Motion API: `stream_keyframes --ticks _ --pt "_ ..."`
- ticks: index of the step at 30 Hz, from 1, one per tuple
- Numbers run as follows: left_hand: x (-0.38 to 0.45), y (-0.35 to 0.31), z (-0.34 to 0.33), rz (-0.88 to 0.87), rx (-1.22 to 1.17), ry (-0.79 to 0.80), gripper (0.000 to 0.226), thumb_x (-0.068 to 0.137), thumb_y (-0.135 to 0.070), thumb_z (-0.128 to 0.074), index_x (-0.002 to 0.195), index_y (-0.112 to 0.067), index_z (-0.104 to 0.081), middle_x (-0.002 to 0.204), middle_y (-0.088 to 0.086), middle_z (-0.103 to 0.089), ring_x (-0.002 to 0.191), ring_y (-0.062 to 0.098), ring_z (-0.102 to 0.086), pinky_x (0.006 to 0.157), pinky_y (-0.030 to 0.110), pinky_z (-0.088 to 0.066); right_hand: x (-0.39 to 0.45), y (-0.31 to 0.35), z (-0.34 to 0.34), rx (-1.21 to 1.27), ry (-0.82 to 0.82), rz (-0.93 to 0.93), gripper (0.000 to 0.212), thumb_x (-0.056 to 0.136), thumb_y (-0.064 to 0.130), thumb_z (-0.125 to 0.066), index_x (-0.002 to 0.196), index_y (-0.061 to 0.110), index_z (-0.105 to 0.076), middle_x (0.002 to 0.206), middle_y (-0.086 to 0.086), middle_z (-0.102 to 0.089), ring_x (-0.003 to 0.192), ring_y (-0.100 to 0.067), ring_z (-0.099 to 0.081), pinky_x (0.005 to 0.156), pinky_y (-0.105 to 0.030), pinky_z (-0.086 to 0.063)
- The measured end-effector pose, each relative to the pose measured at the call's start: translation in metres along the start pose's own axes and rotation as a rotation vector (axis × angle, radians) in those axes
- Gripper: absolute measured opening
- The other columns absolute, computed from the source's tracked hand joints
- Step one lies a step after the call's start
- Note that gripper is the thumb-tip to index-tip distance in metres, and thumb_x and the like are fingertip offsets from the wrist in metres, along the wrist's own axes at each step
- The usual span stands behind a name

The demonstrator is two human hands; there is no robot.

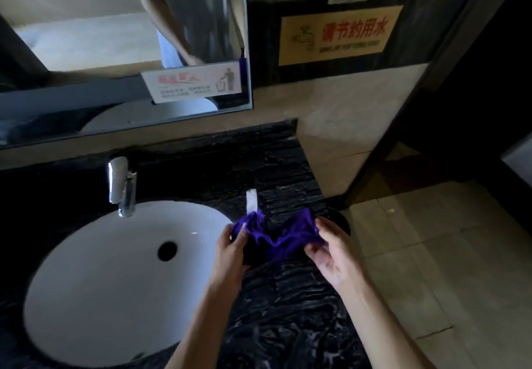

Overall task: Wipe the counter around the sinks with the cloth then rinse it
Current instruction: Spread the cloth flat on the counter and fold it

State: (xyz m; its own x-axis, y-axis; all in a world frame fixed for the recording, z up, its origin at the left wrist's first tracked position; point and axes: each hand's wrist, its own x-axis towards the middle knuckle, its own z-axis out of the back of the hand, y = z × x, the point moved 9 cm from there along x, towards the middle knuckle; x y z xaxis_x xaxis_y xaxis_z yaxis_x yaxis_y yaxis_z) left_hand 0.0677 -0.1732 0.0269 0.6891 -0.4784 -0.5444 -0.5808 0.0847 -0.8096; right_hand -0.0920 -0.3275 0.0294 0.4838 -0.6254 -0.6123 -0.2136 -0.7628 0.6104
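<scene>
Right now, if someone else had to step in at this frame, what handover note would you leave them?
Left hand: pinches one end of the purple cloth.
Right hand: pinches the other end, so the cloth hangs bunched between both hands.
Where: cloth is held over the black marble counter, just right of the white sink. Faucet shows no running water.
Done: cannot tell how much counter has been wiped; it looks streaky and wet in places.
Left: finish wiping around the sink, then rinse the cloth under the faucet.

The cloth is deep purple; at its nine o'clock the sink is plain white, set in a black counter veined white.
</scene>
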Motion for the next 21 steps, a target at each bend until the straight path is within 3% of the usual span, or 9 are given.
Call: stream_keyframes --ticks 2,4,6,9,11,13,16,18,21 --pt "0.012 0.023 -0.009 0.126 -0.124 -0.15 0.012 0.098 -0.014 -0.063 0.107 -0.013 -0.054 0.097 0.013 -0.066 0.085 0.028 -0.064 0.06 0.037 -0.056 0.021 0.011 0.025 -0.122 -0.091 0.012 0.018 0.097 -0.001 -0.058 0.089 0.013 -0.064 0.08 -0.009 -0.069 0.062 -0.018 -0.066 0.043 -0.024 -0.05" --pt "0.014 0.042 -0.009 0.145 -0.02 -0.252 0.028 0.093 -0.002 -0.067 0.113 -0.011 -0.048 0.105 0.017 -0.064 0.084 0.029 -0.064 0.048 0.033 -0.057 0.034 0.015 0.054 -0.342 -0.188 0.022 0.021 0.095 -0.002 -0.061 0.09 0.018 -0.063 0.095 -0.014 -0.067 0.073 -0.022 -0.065 0.045 -0.026 -0.051" --pt "0.008 0.045 -0.009 0.061 0.205 -0.284 0.033 0.089 0.003 -0.07 0.108 -0.014 -0.048 0.107 0.021 -0.069 0.079 0.029 -0.067 0.058 0.041 -0.062 0.042 0.016 0.074 -0.541 -0.216 0.032 0.021 0.094 0.002 -0.065 0.092 0.022 -0.062 0.107 -0.016 -0.068 0.08 -0.023 -0.066 0.048 -0.028 -0.051" --pt "-0.005 0.048 -0.008 0.001 0.314 -0.283 0.036 0.09 -0.002 -0.071 0.108 -0.018 -0.045 0.104 0.018 -0.072 0.079 0.029 -0.072 0.067 0.044 -0.063 0.042 0.012 0.078 -0.611 -0.117 0.045 0.017 0.092 0.014 -0.073 0.1 0.027 -0.064 0.119 -0.016 -0.066 0.09 -0.022 -0.068 0.054 -0.026 -0.054" --pt "-0.013 0.052 -0.01 -0.004 0.251 -0.245 0.036 0.092 -0.003 -0.069 0.111 -0.018 -0.042 0.103 0.014 -0.071 0.081 0.028 -0.072 0.062 0.038 -0.063 0.039 0.008 0.076 -0.619 -0.001 0.059 0.033 0.086 0.012 -0.08 0.11 0.03 -0.065 0.124 -0.017 -0.064 0.09 -0.022 -0.071 0.059 -0.026 -0.056" --pt "-0.02 0.054 -0.011 -0.035 0.28 -0.22 0.041 0.089 -0.005 -0.07 0.105 -0.031 -0.043 0.102 0.014 -0.071 0.08 0.029 -0.073 0.06 0.04 -0.063 0.035 0.009 0.073 -0.697 0.073 0.097 0.051 0.083 -0.001 -0.079 0.118 0.033 -0.063 0.123 -0.014 -0.064 0.083 -0.019 -0.072 0.06 -0.024 -0.055" --pt "-0.026 0.044 -0.013 -0.147 0.587 -0.227 0.057 0.081 -0.005 -0.072 0.106 -0.048 -0.043 0.1 0.007 -0.066 0.079 0.028 -0.069 0.061 0.045 -0.059 0.032 0.014 0.072 -0.879 0.099 0.164 0.062 0.084 -0.011 -0.07 0.119 0.039 -0.057 0.12 -0.008 -0.066 0.072 -0.019 -0.066 0.057 -0.024 -0.051" --pt "-0.031 0.035 -0.018 -0.227 0.833 -0.257 0.07 0.081 -0.006 -0.071 0.129 -0.047 -0.04 0.111 0.005 -0.052 0.084 0.025 -0.061 0.063 0.039 -0.053 0.03 0.012 0.072 -0.97 0.145 0.158 0.064 0.086 -0.007 -0.067 0.118 0.048 -0.054 0.121 -0.008 -0.068 0.074 -0.024 -0.065 0.062 -0.029 -0.05" --pt "-0.031 0.021 -0.034 -0.396 1.244 -0.262 0.091 0.082 -0.01 -0.072 0.151 -0.046 -0.025 0.14 0.011 -0.032 0.117 0.035 -0.045 0.084 0.049 -0.053 0.026 0.01 0.077 -1.079 0.189 0.178 0.063 0.09 -0.001 -0.067 0.136 0.04 -0.053 0.144 0.002 -0.054 0.123 -0.018 -0.057 0.095 -0.032 -0.049"
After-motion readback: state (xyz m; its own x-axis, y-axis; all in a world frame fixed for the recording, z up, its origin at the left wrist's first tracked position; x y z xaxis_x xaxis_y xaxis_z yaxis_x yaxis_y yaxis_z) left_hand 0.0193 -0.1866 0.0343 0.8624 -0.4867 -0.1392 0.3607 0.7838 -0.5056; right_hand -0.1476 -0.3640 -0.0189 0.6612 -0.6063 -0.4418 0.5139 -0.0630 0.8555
